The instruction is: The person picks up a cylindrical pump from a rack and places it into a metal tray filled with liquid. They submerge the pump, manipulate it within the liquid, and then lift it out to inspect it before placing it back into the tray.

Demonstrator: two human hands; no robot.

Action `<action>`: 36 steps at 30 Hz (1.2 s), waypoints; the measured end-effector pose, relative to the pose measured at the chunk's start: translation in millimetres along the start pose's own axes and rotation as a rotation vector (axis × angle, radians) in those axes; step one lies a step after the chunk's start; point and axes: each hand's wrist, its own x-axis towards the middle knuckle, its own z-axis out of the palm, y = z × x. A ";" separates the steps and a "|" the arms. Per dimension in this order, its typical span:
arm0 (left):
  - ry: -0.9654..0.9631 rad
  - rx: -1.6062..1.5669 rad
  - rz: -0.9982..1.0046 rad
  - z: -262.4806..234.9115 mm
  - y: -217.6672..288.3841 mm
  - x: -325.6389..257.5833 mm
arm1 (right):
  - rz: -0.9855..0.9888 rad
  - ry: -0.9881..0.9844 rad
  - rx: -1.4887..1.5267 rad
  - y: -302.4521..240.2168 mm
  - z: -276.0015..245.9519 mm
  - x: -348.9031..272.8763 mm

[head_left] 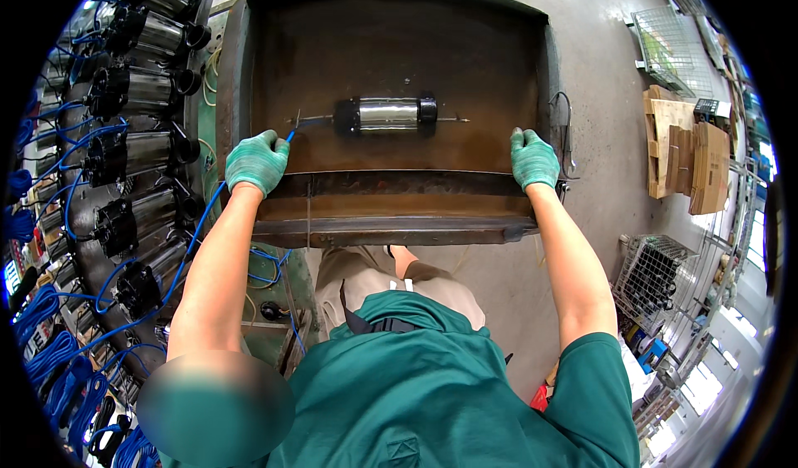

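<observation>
A wide, dark metal tank point(399, 237) stands in front of me, with brownish water in it. Near its middle lies a pump point(389, 114) with a shiny metal barrel and black ends, on its side; a thin rod end sticks out to the right. My left hand point(257, 163), in a green glove, is closed at the tank's left edge. A blue cable point(197, 234) passes at that hand and leads from the pump's left side out over the rim. At the right edge my right hand point(534, 160), gloved alike, is closed too. What lies under the palms is hidden.
Several clear-barrelled pumps point(150, 90) with black ends stand in a row at the left, and coiled blue cables point(54, 356) lie below them. A bent wire hook point(568, 135) hangs on the tank's right side. Cardboard point(706, 167) and wire baskets point(652, 277) stand at the right.
</observation>
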 end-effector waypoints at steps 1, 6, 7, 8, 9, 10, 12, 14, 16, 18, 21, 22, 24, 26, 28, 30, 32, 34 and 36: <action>0.003 0.002 0.002 0.1 0.1 0.4 | -0.002 -0.010 -0.002 0.3 0.7 0.7; -0.010 0.011 -0.009 -2.3 3.7 0.1 | -0.021 -0.066 -0.033 -1.1 -2.3 2.4; -0.008 0.010 -0.009 -3.1 4.3 -0.1 | -0.026 -0.074 -0.040 -2.1 -2.9 2.5; -0.008 0.009 -0.012 -3.9 4.2 -0.6 | -0.037 -0.078 -0.039 -2.3 -2.0 3.2; -0.008 0.006 -0.014 -3.9 5.1 -1.0 | -0.048 -0.080 -0.041 -1.2 -1.9 4.4; -0.009 0.003 -0.015 -3.8 5.9 -1.2 | -0.058 -0.082 -0.043 -0.6 -2.1 5.2; -0.008 0.008 -0.017 -2.7 4.6 -0.2 | -0.026 -0.087 -0.005 -1.0 -4.3 4.6; -0.005 0.008 -0.016 -1.8 3.8 -0.6 | -0.003 -0.095 0.019 -0.8 -5.5 3.4; 0.003 0.005 -0.012 -2.3 4.2 -0.9 | 0.007 -0.103 0.032 -0.7 -6.0 4.2; 0.003 0.010 -0.010 -1.7 5.3 -0.3 | 0.006 -0.113 0.033 -0.1 -7.0 5.0; -0.005 0.014 -0.008 -0.5 4.5 1.1 | 0.010 -0.128 0.032 -0.8 -8.1 5.9; -0.008 0.012 -0.013 -1.3 5.1 0.3 | 0.014 -0.134 0.035 -2.8 -10.2 5.5; -0.013 0.021 -0.017 -0.8 4.4 1.7 | 0.015 -0.137 0.038 -2.5 -11.4 5.1; 0.001 0.011 -0.005 0.0 4.6 0.3 | 0.019 -0.134 0.048 1.1 -11.3 3.8; -0.005 0.012 -0.010 -0.2 3.8 0.5 | 0.016 -0.141 0.047 -0.4 -11.0 4.9; -0.016 0.025 -0.017 -1.2 4.6 1.0 | 0.014 -0.142 0.046 -2.3 -12.5 4.5; -0.012 0.020 -0.015 -1.2 5.7 1.3 | 0.018 -0.148 0.047 -1.0 -10.5 5.6; -0.011 0.016 -0.017 -1.6 6.4 0.9 | 0.016 -0.148 0.044 0.1 -9.2 6.2; -0.016 0.015 -0.020 -2.4 6.6 0.4 | 0.011 -0.143 0.039 0.6 -8.5 6.0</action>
